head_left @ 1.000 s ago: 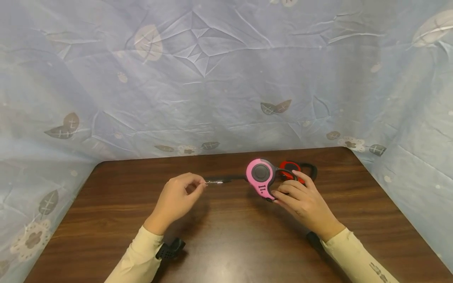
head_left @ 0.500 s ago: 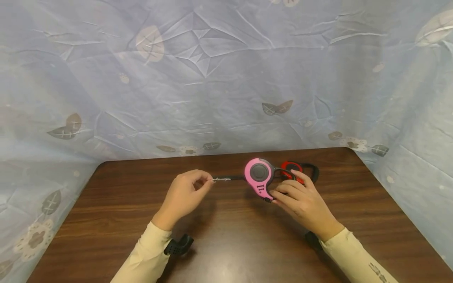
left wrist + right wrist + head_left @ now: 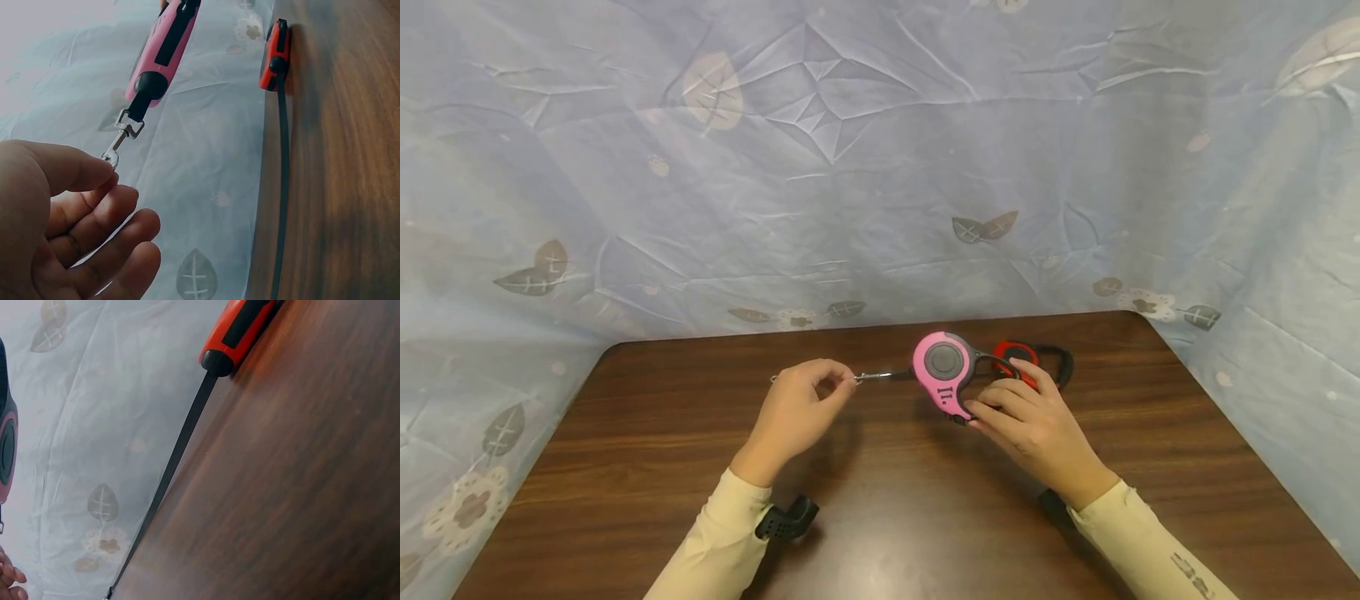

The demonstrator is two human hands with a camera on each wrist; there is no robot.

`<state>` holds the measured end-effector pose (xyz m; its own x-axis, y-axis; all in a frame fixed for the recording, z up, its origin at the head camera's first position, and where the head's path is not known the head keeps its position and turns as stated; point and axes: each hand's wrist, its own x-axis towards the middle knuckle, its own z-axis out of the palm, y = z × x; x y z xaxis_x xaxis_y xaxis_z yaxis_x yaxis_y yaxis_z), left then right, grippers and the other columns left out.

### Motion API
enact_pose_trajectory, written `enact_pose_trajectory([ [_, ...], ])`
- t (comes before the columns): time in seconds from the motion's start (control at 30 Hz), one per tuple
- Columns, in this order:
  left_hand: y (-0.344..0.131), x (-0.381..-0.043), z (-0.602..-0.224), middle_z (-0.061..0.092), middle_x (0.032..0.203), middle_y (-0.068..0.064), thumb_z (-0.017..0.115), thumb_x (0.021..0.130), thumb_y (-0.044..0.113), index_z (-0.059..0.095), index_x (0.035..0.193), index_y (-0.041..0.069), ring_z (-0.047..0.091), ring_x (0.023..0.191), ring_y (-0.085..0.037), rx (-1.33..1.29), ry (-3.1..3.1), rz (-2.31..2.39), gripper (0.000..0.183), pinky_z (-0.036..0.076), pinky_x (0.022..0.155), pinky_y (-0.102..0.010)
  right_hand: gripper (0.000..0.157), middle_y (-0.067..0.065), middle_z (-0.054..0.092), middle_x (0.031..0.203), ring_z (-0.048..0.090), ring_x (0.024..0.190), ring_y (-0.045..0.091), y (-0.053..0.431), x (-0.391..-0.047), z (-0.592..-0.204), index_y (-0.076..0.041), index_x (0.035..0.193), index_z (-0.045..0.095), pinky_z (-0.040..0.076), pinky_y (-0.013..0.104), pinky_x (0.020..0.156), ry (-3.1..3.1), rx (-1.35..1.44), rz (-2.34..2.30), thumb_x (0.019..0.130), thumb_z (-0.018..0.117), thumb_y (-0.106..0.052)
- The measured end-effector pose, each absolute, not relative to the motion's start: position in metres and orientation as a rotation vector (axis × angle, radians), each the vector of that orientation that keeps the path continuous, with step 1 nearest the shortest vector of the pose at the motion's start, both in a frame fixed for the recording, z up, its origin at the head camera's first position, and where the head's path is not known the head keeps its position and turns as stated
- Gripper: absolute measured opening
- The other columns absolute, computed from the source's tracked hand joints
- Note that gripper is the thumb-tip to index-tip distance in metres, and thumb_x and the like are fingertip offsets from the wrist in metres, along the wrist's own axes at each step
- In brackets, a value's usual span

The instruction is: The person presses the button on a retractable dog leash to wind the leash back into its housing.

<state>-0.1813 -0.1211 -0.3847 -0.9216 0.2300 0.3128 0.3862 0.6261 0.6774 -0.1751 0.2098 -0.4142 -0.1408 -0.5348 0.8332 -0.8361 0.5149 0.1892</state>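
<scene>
A small metal bit (image 3: 773, 379) peeks out just past the left hand (image 3: 797, 417). That hand's thumb and pointer finger pinch a shiny metal clip (image 3: 117, 142), and its other fingers are softly bent. A black band (image 3: 786, 518) is on that arm, over a cream sleeve (image 3: 715, 533). Next comes the pink dog leash (image 3: 931, 375), which the clip belongs to. It is held up above the brown wooden table (image 3: 880, 483), between the two hands, and the clip sits close to its front end. It has a dark round middle. Then comes the right hand (image 3: 1037, 429), with its fingers bent around the pink leash's dark handle. Behind that hand, the red dog leash (image 3: 1021, 350) lies on the table near the back edge. Its long black strap (image 3: 177, 447) is pulled out and runs off to the left.
</scene>
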Motion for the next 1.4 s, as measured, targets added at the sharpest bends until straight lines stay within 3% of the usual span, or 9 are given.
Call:
enact_pose_trajectory([
  [0.33, -0.119, -0.182, -0.391, 0.070, 0.088, 0.012, 0.065, 0.100, 0.025, 0.075, 0.095, 0.021, 0.059, 0.072, -0.009, -0.518, -2.781, -1.127, 0.011, 0.050, 0.072, -0.033, 0.029, 0.002, 0.073, 0.090, 0.068, 0.084, 0.023, 0.213, -0.172, -0.422, -0.008, 0.102, 0.080, 0.045, 0.059, 0.101, -1.866, 1.148, 0.397, 0.106, 0.060, -0.028],
  [0.53, -0.117, -0.185, -0.398, 0.062, 0.075, 0.013, 0.065, 0.094, 0.021, 0.071, 0.084, 0.023, 0.053, 0.066, -0.008, -0.553, -2.921, -0.962, 0.012, 0.046, 0.067, -0.031, 0.031, -0.002, 0.071, 0.089, 0.066, 0.087, 0.021, 0.214, -0.171, -0.430, -0.011, 0.101, 0.080, 0.045, 0.058, 0.101, -1.968, 1.207, 0.414, 0.108, 0.057, -0.032],
  [0.77, -0.117, -0.184, -0.403, 0.057, 0.067, 0.011, 0.063, 0.094, 0.018, 0.069, 0.082, 0.022, 0.042, 0.053, -0.007, -0.587, -3.038, -0.867, 0.015, 0.039, 0.056, -0.030, 0.033, -0.006, 0.072, 0.091, 0.066, 0.088, 0.017, 0.215, -0.173, -0.436, -0.013, 0.099, 0.080, 0.045, 0.055, 0.103, -2.054, 1.302, 0.408, 0.108, 0.056, -0.035],
  [1.03, -0.116, -0.181, -0.410, 0.058, 0.060, 0.014, 0.067, 0.096, 0.020, 0.067, 0.078, 0.023, 0.051, 0.054, -0.008, -0.649, -3.106, -0.846, 0.018, 0.044, 0.058, -0.033, 0.022, -0.007, 0.073, 0.094, 0.066, 0.090, 0.013, 0.219, -0.173, -0.444, -0.013, 0.101, 0.080, 0.052, 0.038, 0.092, -2.173, 1.377, 0.389, 0.098, 0.072, -0.032],
  [1.4, -0.115, -0.181, -0.417, 0.057, 0.067, 0.012, 0.068, 0.093, 0.020, 0.065, 0.077, 0.023, 0.053, 0.060, -0.009, -0.660, -3.112, -0.802, 0.017, 0.045, 0.058, -0.034, 0.015, -0.008, 0.073, 0.095, 0.067, 0.089, 0.012, 0.218, -0.171, -0.443, -0.014, 0.099, 0.081, 0.053, 0.035, 0.089, -2.208, 1.437, 0.366, 0.089, 0.081, -0.026],
])
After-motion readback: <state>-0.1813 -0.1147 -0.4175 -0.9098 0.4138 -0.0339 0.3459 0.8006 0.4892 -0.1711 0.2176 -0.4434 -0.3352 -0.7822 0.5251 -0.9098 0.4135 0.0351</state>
